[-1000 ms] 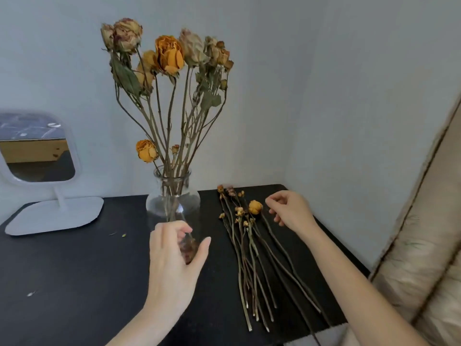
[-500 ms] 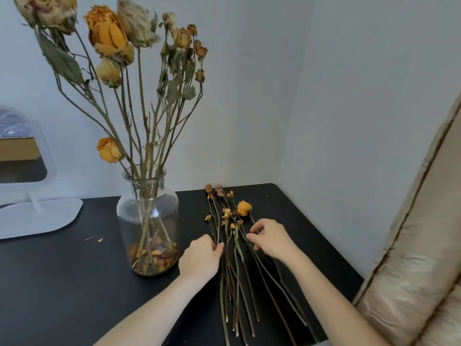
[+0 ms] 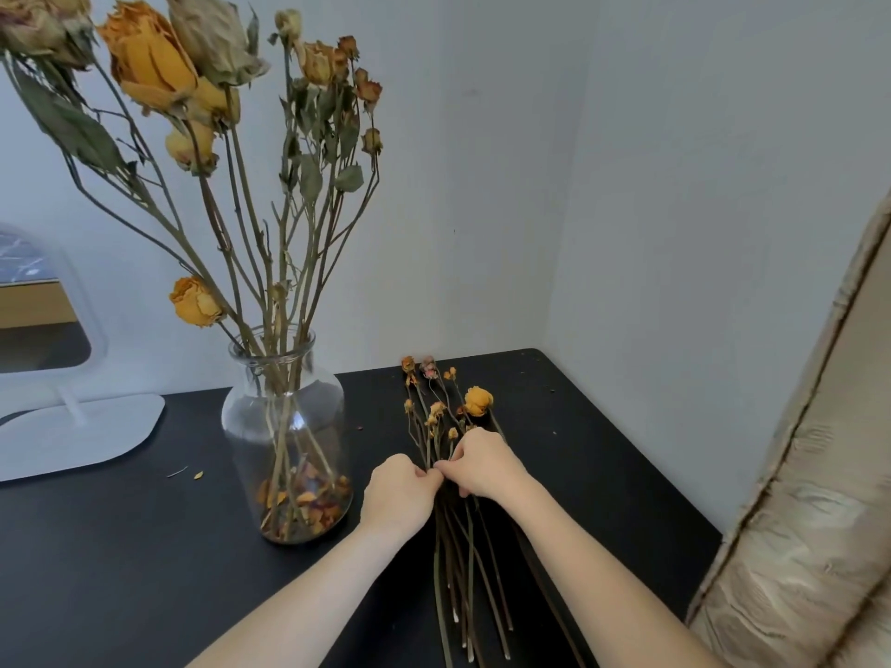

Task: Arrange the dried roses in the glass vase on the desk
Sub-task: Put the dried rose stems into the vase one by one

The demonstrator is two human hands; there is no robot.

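Note:
A clear glass vase (image 3: 308, 407) stands on the black desk (image 3: 120, 561), holding several tall dried roses (image 3: 154, 65) with orange and faded heads; loose petals lie at its bottom. To its right, a bundle of loose dried roses (image 3: 453, 561) lies flat on the desk, heads pointing away, one round orange bloom (image 3: 477, 401) at the far end. My left hand (image 3: 400, 494) and my right hand (image 3: 484, 462) meet over the bundle's upper stems, fingers pinched around them. The bundle still rests on the desk.
A white-framed mirror on a flat white base (image 3: 82, 426) stands at the back left. Walls close the desk at the back and right. A beige padded chair back (image 3: 810, 499) rises at the right edge. Petal crumbs (image 3: 197, 474) lie left of the vase.
My left hand left the vase and moved right to the loose stems. My right hand came down from the rose heads to mid-stem, and both hands closed together on the bundle.

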